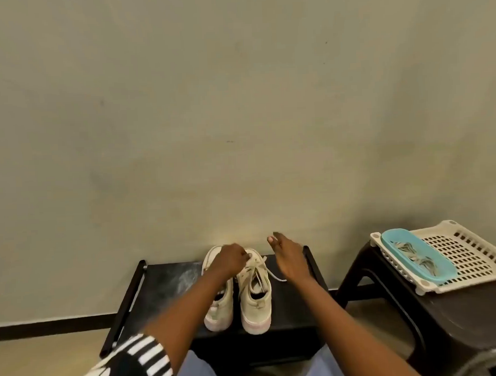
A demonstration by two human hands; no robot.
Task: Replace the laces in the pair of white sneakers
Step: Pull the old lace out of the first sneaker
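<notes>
Head view: L hand (230,259) pinch on sneaker (256,298) laces (256,268), R hand (287,261) flat alongside.

A plain matte beige wall (237,103) fills most of the view, evenly lit and faintly smudged. A dark skirting band (48,324) runs along its foot where it meets the pale floor (35,364). A low black bench (160,291) stands close to the wall, and beside it on the right a dark brown plastic stool (460,320) carries a cream perforated tray (471,257).
</notes>
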